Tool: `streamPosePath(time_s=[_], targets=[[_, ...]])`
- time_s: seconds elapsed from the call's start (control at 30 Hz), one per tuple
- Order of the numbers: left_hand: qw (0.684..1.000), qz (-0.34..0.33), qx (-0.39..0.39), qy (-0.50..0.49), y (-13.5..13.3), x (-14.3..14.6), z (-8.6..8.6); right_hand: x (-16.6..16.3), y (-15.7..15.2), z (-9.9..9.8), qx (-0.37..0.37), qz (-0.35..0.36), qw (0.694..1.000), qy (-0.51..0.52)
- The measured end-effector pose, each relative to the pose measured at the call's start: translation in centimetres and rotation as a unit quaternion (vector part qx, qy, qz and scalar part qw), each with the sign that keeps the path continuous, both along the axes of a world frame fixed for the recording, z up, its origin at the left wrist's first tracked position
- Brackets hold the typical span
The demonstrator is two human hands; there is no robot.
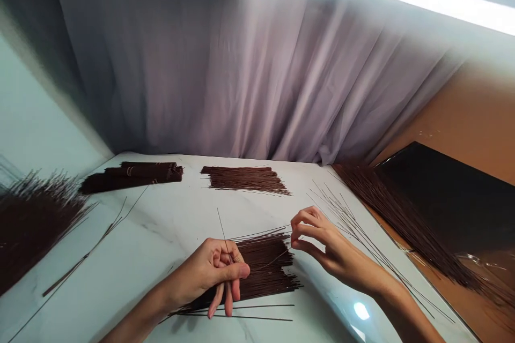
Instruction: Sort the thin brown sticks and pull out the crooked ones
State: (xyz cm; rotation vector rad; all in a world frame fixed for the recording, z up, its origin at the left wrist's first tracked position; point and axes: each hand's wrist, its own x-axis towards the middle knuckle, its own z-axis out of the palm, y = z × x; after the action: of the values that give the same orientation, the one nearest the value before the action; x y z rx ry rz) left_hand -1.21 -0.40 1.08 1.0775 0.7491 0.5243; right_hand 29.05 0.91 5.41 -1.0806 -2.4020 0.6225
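Note:
A loose pile of thin dark brown sticks (pixel 265 268) lies on the white marble table (pixel 169 236) in front of me. My left hand (pixel 215 273) rests on the pile's left part, thumb pressed against the fingers, with one thin stick poking up between them. My right hand (pixel 322 246) hovers at the pile's right end, fingertips pinched together on the tip of a stick.
A flat row of sticks (pixel 245 178) lies further back, tied bundles (pixel 132 176) to its left. A large heap (pixel 32 225) fills the left edge, another heap (pixel 406 225) runs along the right edge. Scattered single sticks (pixel 350 220) lie nearby. A grey curtain (pixel 249 64) hangs behind.

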Motion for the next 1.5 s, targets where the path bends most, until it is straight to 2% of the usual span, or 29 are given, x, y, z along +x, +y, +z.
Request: streamPosePath(time_s=[0.13, 0.23, 0.33, 0.43, 0.5, 0.57, 0.67, 0.97, 1.1, 1.17, 1.23, 1.3, 1.37, 1.43, 1.5], targets=[[1.0, 0.019, 0.01, -0.005, 0.4, -0.3, -0.3, -0.1, -0.3, 0.8, 0.018, -0.005, 0.999, -0.029], [0.999, 0.044, 0.027, 0.005, 0.2, 0.1, -0.4, -2.4, -1.1, 1.9, 0.117, -0.04, 0.991, -0.049], [0.998, 0.045, 0.043, 0.021, -0.5, 0.8, -0.4, -6.7, -1.5, 2.5, 0.242, 0.011, 0.966, -0.094], [0.997, 0.046, 0.057, 0.031, -0.8, 1.1, -0.4, -10.1, -0.7, 1.6, 0.371, 0.067, 0.912, -0.161], [0.996, 0.061, 0.055, 0.029, -0.6, 0.9, -0.7, -10.5, 0.3, 0.4, 0.431, 0.049, 0.884, -0.174], [0.995, 0.079, 0.06, 0.032, 0.0, 0.6, -1.1, -9.7, 1.1, -0.7, 0.447, 0.013, 0.878, -0.172], [0.991, 0.1, 0.076, 0.042, 0.9, 0.1, -1.5, -8.2, 1.3, -2.0, 0.441, -0.041, 0.884, -0.146], [0.987, 0.118, 0.083, 0.068, 1.4, 0.3, -1.4, -8.3, 0.8, -4.7, 0.373, -0.071, 0.917, -0.119], [0.988, 0.11, 0.08, 0.065, 1.1, 0.3, -1.8, -6.2, 0.8, -3.4, 0.241, -0.068, 0.968, -0.017], [0.989, 0.107, 0.078, 0.062, 1.0, 0.3, -1.9, -4.5, 0.4, -2.4, 0.177, -0.114, 0.976, 0.06], [0.99, 0.104, 0.074, 0.06, 1.0, 0.3, -2.1, -3.2, -0.3, -1.9, 0.138, -0.214, 0.954, 0.157], [0.99, 0.1, 0.075, 0.06, 0.9, 0.3, -2.1, -2.7, -1.2, -2.3, 0.095, -0.333, 0.902, 0.256], [0.99, 0.096, 0.077, 0.063, 0.9, 0.4, -2.0, -3.6, -2.3, -3.4, 0.026, -0.403, 0.85, 0.338], [0.989, 0.104, 0.084, 0.068, 0.7, 0.7, -1.6, -5.4, -3.4, -4.6, -0.064, -0.401, 0.822, 0.4], [0.983, 0.131, 0.109, 0.075, 0.4, 1.2, -0.9, -7.8, -4.4, -5.6, -0.162, -0.36, 0.807, 0.439]])
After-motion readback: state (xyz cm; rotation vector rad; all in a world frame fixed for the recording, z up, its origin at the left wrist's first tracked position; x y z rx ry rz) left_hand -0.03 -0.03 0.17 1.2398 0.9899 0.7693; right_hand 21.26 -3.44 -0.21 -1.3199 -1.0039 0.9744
